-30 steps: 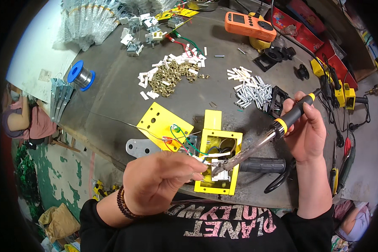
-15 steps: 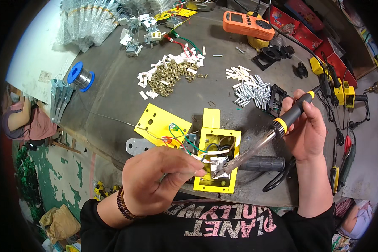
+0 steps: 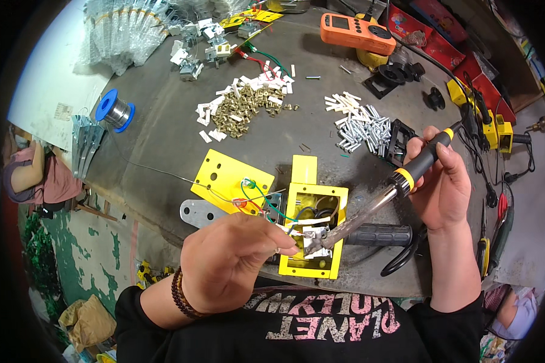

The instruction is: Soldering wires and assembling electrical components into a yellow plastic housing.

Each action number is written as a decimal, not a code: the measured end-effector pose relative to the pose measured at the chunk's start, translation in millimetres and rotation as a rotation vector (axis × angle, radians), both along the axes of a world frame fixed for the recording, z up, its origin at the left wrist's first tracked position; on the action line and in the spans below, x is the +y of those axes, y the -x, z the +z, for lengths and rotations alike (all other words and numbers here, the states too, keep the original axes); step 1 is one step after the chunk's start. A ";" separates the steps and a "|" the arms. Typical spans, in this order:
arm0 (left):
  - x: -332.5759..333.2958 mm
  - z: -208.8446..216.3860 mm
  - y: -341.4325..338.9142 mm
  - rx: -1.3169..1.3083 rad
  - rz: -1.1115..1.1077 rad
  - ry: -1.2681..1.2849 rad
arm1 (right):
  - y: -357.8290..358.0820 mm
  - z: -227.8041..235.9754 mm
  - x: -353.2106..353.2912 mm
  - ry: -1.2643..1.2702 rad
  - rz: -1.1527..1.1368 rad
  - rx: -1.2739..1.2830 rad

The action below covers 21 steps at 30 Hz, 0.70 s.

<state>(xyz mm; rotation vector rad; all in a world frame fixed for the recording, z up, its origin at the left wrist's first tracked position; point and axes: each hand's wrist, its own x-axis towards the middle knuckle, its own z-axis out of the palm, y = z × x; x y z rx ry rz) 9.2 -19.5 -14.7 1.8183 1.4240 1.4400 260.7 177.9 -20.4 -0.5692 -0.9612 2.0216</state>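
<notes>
My right hand (image 3: pixel 442 175) is closed round the black and yellow handle of a soldering iron (image 3: pixel 415 163). Its long metal barrel slants down to the left, and the tip touches a small white and metal switch part (image 3: pixel 316 237) inside an open yellow box (image 3: pixel 341 254). Close to the tip, my left hand (image 3: pixel 230 260) pinches a thin wire (image 3: pixel 294 232) against the part; the fingers partly cover it. Beside the box lies a yellow plate (image 3: pixel 221 172) with a green light (image 3: pixel 249 183) and a red light (image 3: pixel 239 203), whose wires run into the box.
A blue solder spool (image 3: pixel 109 105) stands at left, its strand reaching the plate. Beyond are brass pieces (image 3: pixel 239 112), screws (image 3: pixel 366 130) and an orange meter (image 3: pixel 351 33). A black ribbed grip (image 3: pixel 378 235) extends right of the box. Another person's arm (image 3: pixel 29 169) shows far left.
The iron's tip has shifted slightly left on the switch part. My left hand has moved a little, still pinching. Everything else stays in place.
</notes>
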 end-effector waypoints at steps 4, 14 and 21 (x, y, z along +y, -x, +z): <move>-2.2 1.7 -4.8 0.032 0.009 0.046 | 0.8 -0.6 0.0 -0.001 0.004 0.007; -0.1 9.0 0.6 -0.034 -0.061 0.192 | 1.0 0.4 -2.0 -0.014 0.002 0.000; -2.5 4.7 1.5 -0.074 -0.020 0.228 | 0.4 1.7 -1.6 -0.005 -0.008 -0.003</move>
